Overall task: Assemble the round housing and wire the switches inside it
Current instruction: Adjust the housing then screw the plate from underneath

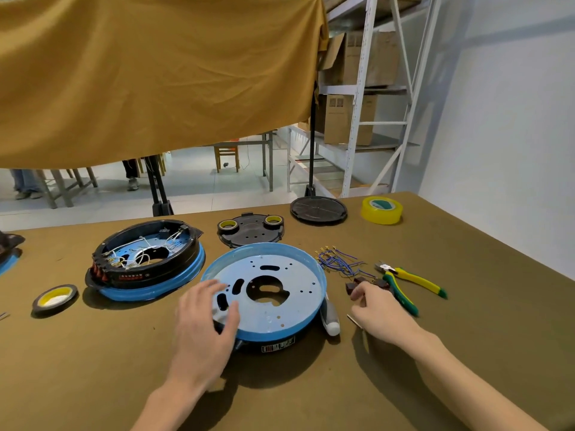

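A round housing lies in front of me: a silver perforated plate with a blue rim [311, 325] on a black ring [277, 343]. My left hand [202, 325] rests on its left edge with relaxed, spread fingers. My right hand [378, 309] reaches to the right of the housing, and its curled fingers pinch a small dark switch [350, 287]. More dark switches [383, 283] lie just behind that hand. A bundle of blue wires with yellow terminals [337, 262] sits beyond them.
A second housing with white wiring and red switches [146, 259] stands at the left. Also on the table are a black cover carrying two tape rolls [250, 236], a black stand base [319, 209], yellow tape [382, 209], yellow-green pliers [410, 281], a white-handled tool [331, 315] and a tape roll [55, 298].
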Tool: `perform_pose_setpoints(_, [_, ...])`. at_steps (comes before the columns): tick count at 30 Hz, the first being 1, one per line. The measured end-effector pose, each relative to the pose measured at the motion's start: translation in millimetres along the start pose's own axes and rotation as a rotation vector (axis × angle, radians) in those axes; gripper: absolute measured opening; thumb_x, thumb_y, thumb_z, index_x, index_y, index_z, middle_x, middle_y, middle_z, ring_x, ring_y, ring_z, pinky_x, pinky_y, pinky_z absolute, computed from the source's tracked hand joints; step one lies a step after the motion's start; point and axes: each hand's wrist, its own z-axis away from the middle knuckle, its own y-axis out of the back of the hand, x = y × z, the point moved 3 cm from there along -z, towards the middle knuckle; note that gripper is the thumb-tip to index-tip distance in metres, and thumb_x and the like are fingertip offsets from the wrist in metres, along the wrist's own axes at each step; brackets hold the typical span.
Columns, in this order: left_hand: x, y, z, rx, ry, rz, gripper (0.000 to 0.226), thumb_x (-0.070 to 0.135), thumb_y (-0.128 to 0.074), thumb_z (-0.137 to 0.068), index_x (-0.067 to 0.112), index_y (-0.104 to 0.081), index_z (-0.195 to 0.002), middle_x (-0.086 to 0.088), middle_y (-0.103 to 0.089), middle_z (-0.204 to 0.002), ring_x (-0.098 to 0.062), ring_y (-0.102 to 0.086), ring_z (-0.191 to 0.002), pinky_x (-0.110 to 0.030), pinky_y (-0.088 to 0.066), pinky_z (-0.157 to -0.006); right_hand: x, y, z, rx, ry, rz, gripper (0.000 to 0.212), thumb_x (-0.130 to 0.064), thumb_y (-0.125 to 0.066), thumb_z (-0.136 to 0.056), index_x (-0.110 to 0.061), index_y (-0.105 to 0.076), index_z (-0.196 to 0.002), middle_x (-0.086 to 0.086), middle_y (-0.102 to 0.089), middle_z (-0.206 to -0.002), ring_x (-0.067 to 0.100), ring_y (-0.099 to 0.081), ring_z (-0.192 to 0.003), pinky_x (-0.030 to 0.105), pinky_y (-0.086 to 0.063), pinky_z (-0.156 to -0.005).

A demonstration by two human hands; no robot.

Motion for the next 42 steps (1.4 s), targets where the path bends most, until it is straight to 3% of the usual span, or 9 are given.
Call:
perform_pose_setpoints(3, [12.6,-7.7,-0.3,-0.141,-0.176,0.016,0.034,0.058,-0.05,-0.094,0.034,-0.067,-0.112,0.022,-0.058,-0.121,0.005,-0.043,-0.125,-0.026,-0.033,-0.107,7.1,-11.6,7.9,-0.123,-0.034,0.099,0.027,-0.035,-0.07,-0.091,-0.025,-0.06,-0.113,-0.007,-0.061,-0.105,0.012,-0.062,-0.094,0.026,-0.052,-0.076])
perform_pose_setpoints(11, [-3.6,-2.9,1.4,-0.23,-0.33,-0.024,0.055,0.084,-0.056,-0.081,0.036,-0.072,-0.104,0.023,-0.064,-0.11,-0.001,-0.052,-0.114,-0.025,-0.039,-0.1,0.7,11.4,14.7,0.188,0.057,0.064,0.013,-0.029,-0.053,-0.105,-0.02,-0.059,-0.099,-0.001,-0.07,-0.087,0.018,-0.065,-0.078,0.038,-0.054,-0.071])
perform_pose_setpoints(17, [1.6,-0.9,-0.7,-0.194,-0.373,-0.015,0.055,0.08,-0.053,-0.085,0.031,-0.078,-0.092,0.021,-0.067,-0.098,-0.001,-0.057,-0.1,-0.032,-0.045,-0.094,-15.9,8.8,17.8,0.181,0.182,-0.004,0.002,-0.022,-0.055,-0.103,-0.024,-0.055,-0.103,-0.009,-0.062,-0.076,0.012,-0.061,-0.07,0.031,-0.046,-0.061])
perform_pose_setpoints(28, [12.9,15.4,-20.9,-0.006,-0.167,0.326,0.018,0.055,-0.072,-0.083,0.037,-0.073,-0.081,0.018,-0.069,-0.09,-0.011,-0.063,-0.093,-0.046,-0.048,-0.083,3.7,-13.7,18.4,0.238,0.203,0.237,0.019,-0.038,-0.059,-0.101,-0.029,-0.061,-0.117,-0.006,-0.053,-0.111,0.012,-0.054,-0.1,0.025,-0.047,-0.079])
perform_pose_setpoints(30, [15.1,19.6,-23.5,0.012,-0.126,0.397,0.018,0.051,-0.075,-0.084,0.035,-0.074,-0.078,0.016,-0.07,-0.09,-0.012,-0.062,-0.092,-0.043,-0.051,-0.078,-4.7,-10.1,17.8,0.307,0.252,0.118,0.022,-0.033,-0.063,-0.099,-0.025,-0.063,-0.119,-0.005,-0.055,-0.115,0.013,-0.056,-0.104,0.029,-0.049,-0.09])
perform_pose_setpoints(33, [17.5,26.1,-27.9,0.024,-0.077,0.466,0.015,0.048,-0.074,-0.078,0.035,-0.074,-0.086,0.015,-0.07,-0.089,-0.011,-0.061,-0.092,-0.039,-0.052,-0.075,-33.7,-4.3,13.0,0.229,0.246,-0.388,0.034,-0.036,-0.072,-0.094,-0.023,-0.06,-0.124,-0.007,-0.064,-0.113,0.004,-0.063,-0.098,0.017,-0.051,-0.08])
perform_pose_setpoints(37, [16.4,32.7,-32.3,-0.035,-0.035,0.468,0.021,0.047,-0.074,-0.078,0.027,-0.076,-0.081,0.011,-0.07,-0.092,-0.014,-0.062,-0.097,-0.05,-0.058,-0.078,-84.6,-8.9,10.3,-0.543,-0.058,-1.302,0.054,-0.049,-0.065,-0.093,-0.014,-0.054,-0.133,0.014,-0.076,-0.117,0.028,-0.074,-0.107,0.036,-0.059,-0.084])
perform_pose_setpoints(39, [17.8,36.3,-32.1,-0.046,-0.037,0.449,0.021,0.051,-0.074,-0.082,0.03,-0.075,-0.082,0.012,-0.07,-0.096,-0.015,-0.062,-0.1,-0.053,-0.058,-0.079,-96.9,-8.7,10.6,-0.623,-0.079,-1.4,0.053,-0.042,-0.068,-0.093,-0.012,-0.054,-0.135,0.018,-0.074,-0.119,0.033,-0.073,-0.11,0.039,-0.062,-0.083])
perform_pose_setpoints(42, [21.4,43.8,-28.9,-0.025,-0.191,0.215,0.032,0.067,-0.073,-0.077,0.044,-0.066,-0.098,0.028,-0.062,-0.106,-0.002,-0.054,-0.107,-0.034,-0.048,-0.085,-105.5,-9.8,8.6,-0.544,-0.148,-1.436,0.049,-0.027,-0.074,-0.091,-0.007,-0.057,-0.132,0.019,-0.076,-0.11,0.033,-0.076,-0.101,0.034,-0.063,-0.072])
